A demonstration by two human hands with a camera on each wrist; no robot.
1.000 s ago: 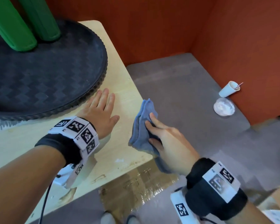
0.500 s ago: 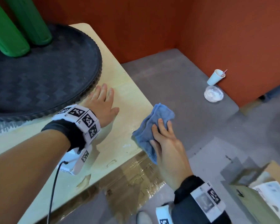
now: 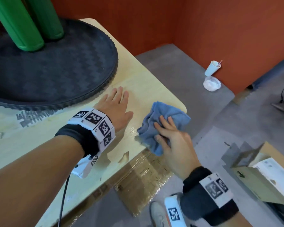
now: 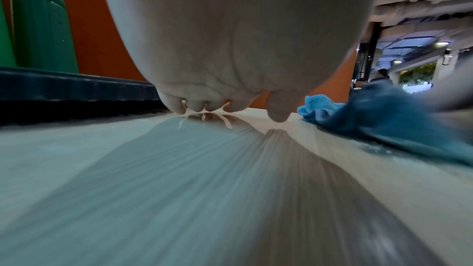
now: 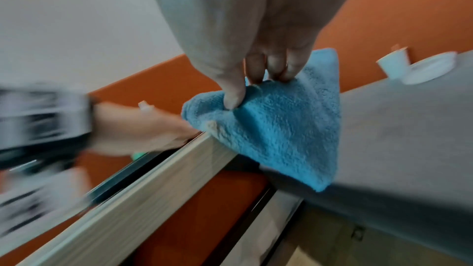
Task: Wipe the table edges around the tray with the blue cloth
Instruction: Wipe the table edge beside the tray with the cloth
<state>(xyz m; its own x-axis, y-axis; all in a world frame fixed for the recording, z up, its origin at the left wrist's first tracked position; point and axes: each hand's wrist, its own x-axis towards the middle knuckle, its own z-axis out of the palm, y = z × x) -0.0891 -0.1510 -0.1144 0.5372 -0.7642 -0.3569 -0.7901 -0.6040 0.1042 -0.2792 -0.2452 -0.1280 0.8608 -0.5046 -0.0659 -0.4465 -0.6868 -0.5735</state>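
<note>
Two hands are seen at the table (image 3: 143, 89) corner: the blue cloth (image 3: 156, 126) is gripped there by the right hand (image 3: 174, 141), while the left hand (image 3: 115, 107) is laid flat, fingers straight, beside the tray (image 3: 105, 54).

hands (image 3: 116, 106): 2 | green bottles (image 3: 18, 25): 2 | tray (image 3: 56, 69): 1 | blue cloth (image 3: 161, 117): 1 | paper cup (image 3: 211, 68): 1

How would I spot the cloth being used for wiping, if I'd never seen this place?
Find the pale wooden table carrying a big round black tray. At the table's near right corner, under the right hand, lies the blue cloth. It is the only soft, crumpled blue thing there.
</note>
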